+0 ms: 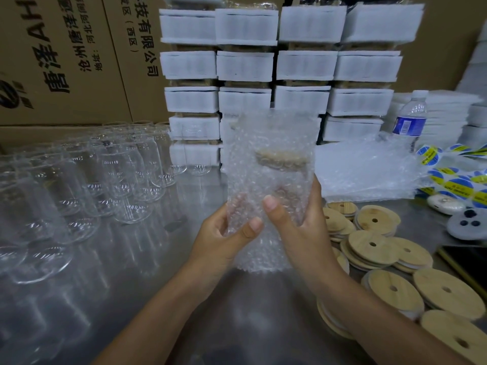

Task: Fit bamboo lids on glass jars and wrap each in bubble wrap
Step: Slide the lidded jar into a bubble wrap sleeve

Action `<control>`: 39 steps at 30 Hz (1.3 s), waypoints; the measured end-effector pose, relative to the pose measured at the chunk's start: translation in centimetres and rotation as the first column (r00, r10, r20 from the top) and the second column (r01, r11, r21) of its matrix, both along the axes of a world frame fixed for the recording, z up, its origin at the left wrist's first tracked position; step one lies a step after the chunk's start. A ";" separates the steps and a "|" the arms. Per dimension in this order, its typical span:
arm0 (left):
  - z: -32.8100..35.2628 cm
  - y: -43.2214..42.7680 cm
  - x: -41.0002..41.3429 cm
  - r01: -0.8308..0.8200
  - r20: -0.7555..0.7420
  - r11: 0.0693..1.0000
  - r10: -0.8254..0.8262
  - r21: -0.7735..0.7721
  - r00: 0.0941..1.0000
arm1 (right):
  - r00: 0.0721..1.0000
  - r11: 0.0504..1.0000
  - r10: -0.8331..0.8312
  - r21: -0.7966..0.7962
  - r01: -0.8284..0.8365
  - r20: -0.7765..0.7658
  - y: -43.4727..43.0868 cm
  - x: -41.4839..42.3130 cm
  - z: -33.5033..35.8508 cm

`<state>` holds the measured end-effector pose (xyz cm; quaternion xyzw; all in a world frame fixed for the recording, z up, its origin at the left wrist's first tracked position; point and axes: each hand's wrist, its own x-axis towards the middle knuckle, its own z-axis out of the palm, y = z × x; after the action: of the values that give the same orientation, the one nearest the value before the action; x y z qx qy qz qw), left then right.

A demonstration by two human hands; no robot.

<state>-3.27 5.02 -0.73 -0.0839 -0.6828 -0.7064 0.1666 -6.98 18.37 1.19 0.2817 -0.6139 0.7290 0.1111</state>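
Note:
A glass jar with a bamboo lid [281, 158] fitted on it sits inside a bubble wrap bag [266, 154], held upright above the steel table. My left hand [226, 239] grips the bag's lower left side, thumb on the front. My right hand [295, 219] wraps round the lower right side, thumb pressed on the front. Many bare glass jars [87, 180] stand upside down on the left. Loose bamboo lids [395, 262], each with a hole, lie in heaps on the right.
A stack of bubble wrap bags [369, 172] lies behind the lids. Foam-wrapped packs [279, 67] are stacked at the back, with cardboard boxes [66, 56] to the left. A water bottle [409, 119], sticker rolls [458, 177] and a dark phone [469, 262] sit at right.

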 end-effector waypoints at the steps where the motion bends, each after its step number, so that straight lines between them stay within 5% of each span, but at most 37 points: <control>1: -0.1 -0.1 0.0 0.009 0.019 1.000 -0.010 0.014 1.000 | 1.000 1.000 0.015 0.017 -0.016 0.007 0.0 -0.1 0.0; 8: -0.2 -0.3 0.1 0.164 0.020 0.981 -0.167 0.100 0.986 | 0.999 0.996 0.028 0.080 -0.030 0.024 -0.2 -0.2 0.2; 18: 0.7 0.4 -0.2 -0.257 -0.111 0.966 0.258 0.028 0.960 | 0.995 0.987 0.054 0.145 -0.066 0.087 -0.2 -1.0 1.0; 25: 0.3 0.3 -0.2 -0.351 -0.102 0.936 0.351 0.017 0.931 | 0.998 0.995 0.035 0.090 -0.040 0.051 -0.5 -0.4 0.9; 31: 0.5 0.9 -0.2 -0.268 -0.079 0.963 0.268 0.017 0.960 | 0.995 0.997 0.072 0.018 -0.074 0.075 -0.7 0.0 0.7; 39: 0.6 0.9 0.1 -0.528 -0.246 0.845 0.495 -0.084 0.833 | 0.988 0.995 0.095 0.001 -0.096 0.119 -0.9 0.1 0.3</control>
<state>-3.19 5.91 -0.16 0.0140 -0.7087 -0.5697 0.4159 -6.90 17.52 1.54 0.2674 -0.6078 0.7467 0.0385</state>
